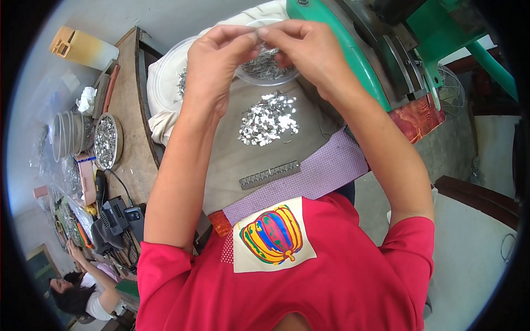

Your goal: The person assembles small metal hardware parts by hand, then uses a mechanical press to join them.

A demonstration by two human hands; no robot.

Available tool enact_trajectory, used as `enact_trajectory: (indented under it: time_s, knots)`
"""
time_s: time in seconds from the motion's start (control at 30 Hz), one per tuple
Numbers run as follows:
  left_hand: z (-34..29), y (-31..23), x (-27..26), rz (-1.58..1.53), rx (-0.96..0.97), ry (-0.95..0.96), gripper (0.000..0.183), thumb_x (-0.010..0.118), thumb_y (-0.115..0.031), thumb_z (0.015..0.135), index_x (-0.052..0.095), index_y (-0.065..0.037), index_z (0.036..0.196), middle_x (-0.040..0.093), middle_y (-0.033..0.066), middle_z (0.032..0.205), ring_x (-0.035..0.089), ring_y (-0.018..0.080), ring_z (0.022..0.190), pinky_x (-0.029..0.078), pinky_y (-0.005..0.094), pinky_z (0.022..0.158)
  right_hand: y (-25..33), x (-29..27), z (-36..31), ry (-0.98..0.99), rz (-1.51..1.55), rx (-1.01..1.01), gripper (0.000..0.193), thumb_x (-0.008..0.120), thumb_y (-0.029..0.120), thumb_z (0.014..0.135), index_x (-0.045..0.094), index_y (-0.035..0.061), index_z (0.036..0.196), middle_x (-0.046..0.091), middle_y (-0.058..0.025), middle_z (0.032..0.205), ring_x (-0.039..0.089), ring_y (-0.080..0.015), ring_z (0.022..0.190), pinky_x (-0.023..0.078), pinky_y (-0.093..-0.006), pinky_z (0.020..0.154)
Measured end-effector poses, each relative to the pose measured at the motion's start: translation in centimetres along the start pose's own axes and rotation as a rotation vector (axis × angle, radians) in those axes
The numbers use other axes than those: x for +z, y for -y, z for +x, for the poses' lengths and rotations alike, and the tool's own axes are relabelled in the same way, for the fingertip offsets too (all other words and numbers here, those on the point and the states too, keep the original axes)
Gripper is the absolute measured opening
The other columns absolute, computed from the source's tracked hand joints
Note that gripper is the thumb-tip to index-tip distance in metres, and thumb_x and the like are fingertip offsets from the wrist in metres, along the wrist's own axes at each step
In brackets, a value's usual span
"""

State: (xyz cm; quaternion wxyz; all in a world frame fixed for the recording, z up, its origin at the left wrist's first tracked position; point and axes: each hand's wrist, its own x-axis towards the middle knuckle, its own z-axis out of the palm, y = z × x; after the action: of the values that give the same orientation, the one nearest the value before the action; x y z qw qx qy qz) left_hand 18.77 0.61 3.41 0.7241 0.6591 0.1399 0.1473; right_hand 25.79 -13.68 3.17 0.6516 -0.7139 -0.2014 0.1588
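Note:
My left hand [216, 60] and my right hand [306, 52] meet at the fingertips above a clear plastic bowl [291, 79] at the far side of the work surface. Thumbs and forefingers are pinched together; whatever lies between them is too small to make out. Thin metal pins [266, 69] fill the bowl, partly hidden by my fingers. A second clear bowl [164, 71] with metal bits stands behind my left wrist. Nearer to me lies a loose pile of shiny flat metal pieces [268, 119]. A slotted grey metal bar [269, 175] rests in front of the pile.
A purple textured mat [326, 163] runs along the near edge. To the right rises a green machine [359, 60]. On the left, a wooden table [131, 105] carries an oval dish of metal pieces [117, 157], plastic bags and tools. Another person [91, 292] works at lower left.

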Motion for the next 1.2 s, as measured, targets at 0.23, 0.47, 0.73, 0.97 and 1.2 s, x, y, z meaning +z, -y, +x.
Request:
enact_trajectory:
  time_s: [0.23,0.47,0.73,0.97,1.2]
  knots:
    - [-0.7,0.1,-0.2,-0.047,0.031,0.058,0.021,0.068,-0.006,0.091,0.068,0.007,0.107,0.073,0.0127,0.096,0.069,0.0142,0.087,0.056,0.0239,0.08,0.0,-0.5,0.2,0.048,0.185,0.074,0.024,0.078,0.021,0.086,0.077,-0.0011,0.093,0.068,-0.0015,0.073,0.055,-0.0053,0.061,0.045,-0.0215,0.055]
    - [-0.9,0.6,-0.5,0.137,0.091,0.034,0.02,0.067,-0.006,0.092,0.068,0.007,0.107,0.073,0.0113,0.092,0.069,0.0126,0.082,0.055,0.0235,0.077,-0.4,-0.7,0.4,0.087,0.04,0.097,0.024,0.077,0.026,0.087,0.076,0.0026,0.095,0.069,0.0006,0.081,0.056,-0.0065,0.065,0.044,-0.022,0.061]
    - [-1.8,0.8,-1.2,0.437,0.305,0.026,0.024,0.07,-0.01,0.089,0.069,0.003,0.109,0.074,0.0105,0.096,0.071,0.0157,0.087,0.055,0.0279,0.081,-2.0,-0.3,1.0,-0.006,-0.141,-0.091,0.026,0.074,0.024,0.087,0.074,-0.002,0.091,0.067,-0.0054,0.069,0.059,-0.0121,0.063,0.049,-0.0291,0.061]
    - [-5.1,-0.4,-2.5,0.51,0.307,0.009,0.023,0.071,-0.006,0.088,0.068,0.003,0.109,0.072,0.0125,0.101,0.07,0.0171,0.093,0.056,0.0294,0.085,-1.7,0.0,0.3,0.036,-0.295,-0.125,0.021,0.072,0.019,0.091,0.071,-0.0017,0.091,0.062,-0.0008,0.069,0.054,-0.0061,0.063,0.043,-0.0246,0.057]
    - [-11.2,-0.3,-3.8,0.637,0.212,0.138,0.02,0.072,-0.002,0.085,0.069,0.0,0.105,0.07,0.0113,0.101,0.067,0.0181,0.089,0.054,0.0293,0.079,-0.4,-1.2,-3.5,0.015,-0.32,-0.348,0.018,0.073,0.018,0.085,0.073,0.0009,0.086,0.068,-0.0119,0.077,0.066,-0.0247,0.068,0.051,-0.0375,0.064]
